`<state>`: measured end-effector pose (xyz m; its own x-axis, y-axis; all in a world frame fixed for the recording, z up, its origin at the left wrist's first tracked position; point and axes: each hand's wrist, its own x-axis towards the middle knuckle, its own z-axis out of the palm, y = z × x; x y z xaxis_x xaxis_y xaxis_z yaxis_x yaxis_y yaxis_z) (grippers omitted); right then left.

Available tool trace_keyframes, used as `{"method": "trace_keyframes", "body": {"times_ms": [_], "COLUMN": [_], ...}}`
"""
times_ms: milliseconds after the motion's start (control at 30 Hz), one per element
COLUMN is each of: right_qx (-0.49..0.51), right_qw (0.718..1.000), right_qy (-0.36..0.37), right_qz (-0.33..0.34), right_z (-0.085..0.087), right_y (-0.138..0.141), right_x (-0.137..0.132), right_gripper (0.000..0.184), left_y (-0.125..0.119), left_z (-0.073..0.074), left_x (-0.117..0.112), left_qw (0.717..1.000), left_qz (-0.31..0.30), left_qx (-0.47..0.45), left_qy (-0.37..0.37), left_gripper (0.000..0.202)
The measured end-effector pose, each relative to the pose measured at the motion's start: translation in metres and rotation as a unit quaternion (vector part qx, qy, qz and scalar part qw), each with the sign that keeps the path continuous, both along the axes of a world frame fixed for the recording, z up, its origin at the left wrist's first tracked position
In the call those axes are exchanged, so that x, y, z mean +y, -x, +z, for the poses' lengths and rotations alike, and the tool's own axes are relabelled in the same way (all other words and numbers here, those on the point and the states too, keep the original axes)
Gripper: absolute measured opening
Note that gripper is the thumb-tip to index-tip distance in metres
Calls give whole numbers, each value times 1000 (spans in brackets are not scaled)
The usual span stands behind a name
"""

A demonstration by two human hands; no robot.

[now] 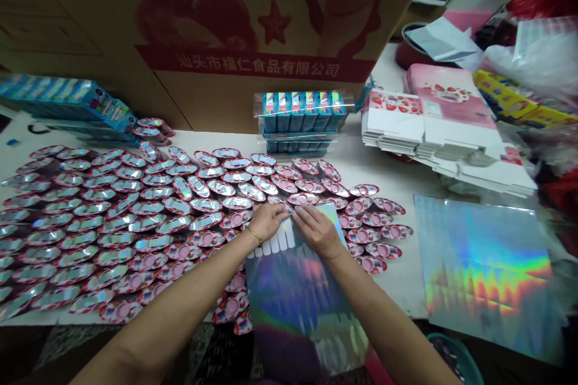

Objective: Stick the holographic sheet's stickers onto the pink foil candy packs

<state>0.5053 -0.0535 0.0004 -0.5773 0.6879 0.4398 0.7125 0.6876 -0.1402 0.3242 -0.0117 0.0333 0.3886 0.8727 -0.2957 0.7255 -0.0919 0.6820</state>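
My left hand and my right hand meet at the top edge of a shiny holographic sticker sheet. The fingers of both are closed and their tips nearly touch beside an oval pack. What lies between the fingertips is too small to make out. Below my left hand, the sheet shows several pale bare strips. Rows of oval red-rimmed packs spread to the left, many with silvery tops. Those near my hands and to the right, such as one pink-centred pack, show pink tops.
A large printed carton stands behind the packs. Wrapped blue boxes stand before it, and more blue boxes at left. Flattened pink-and-white cartons are stacked right, above another holographic sheet overhanging the table edge. A teal basket is below.
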Motion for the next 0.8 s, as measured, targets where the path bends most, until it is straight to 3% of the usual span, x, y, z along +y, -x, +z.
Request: {"method": "trace_keyframes", "body": {"times_ms": [200,333,433,567,667,733,800], "right_qx": [55,123,201,314,365,390,426], "right_qw": [998,979,933,846,818,801,769], "right_qy": [41,159,293,425,433,434,445], "right_qz": [-16,-40,-53,-69,-103,-131,-169], "right_z": [2,29,59,84,86,82,76], "right_y": [3,5,0,-7,-9,-6,0], "right_x": [-1,2,6,20,30,35,37], "right_gripper": [23,13,8,10,9,11,15], "left_y": [-1,0,3,7,8,8,8], "left_z": [-2,-4,-7,-8,-8,-8,-9], "left_x": [0,-1,-1,0,0,2,5], "left_qw": [999,991,975,972,984,992,978], "left_qz": [-3,-30,-44,-67,-36,28,118], "left_qx": [34,99,135,140,75,-32,-170], "left_qy": [10,-90,-171,-178,-158,-115,-17], "left_gripper": [28,26,22,20,19,22,28]}}
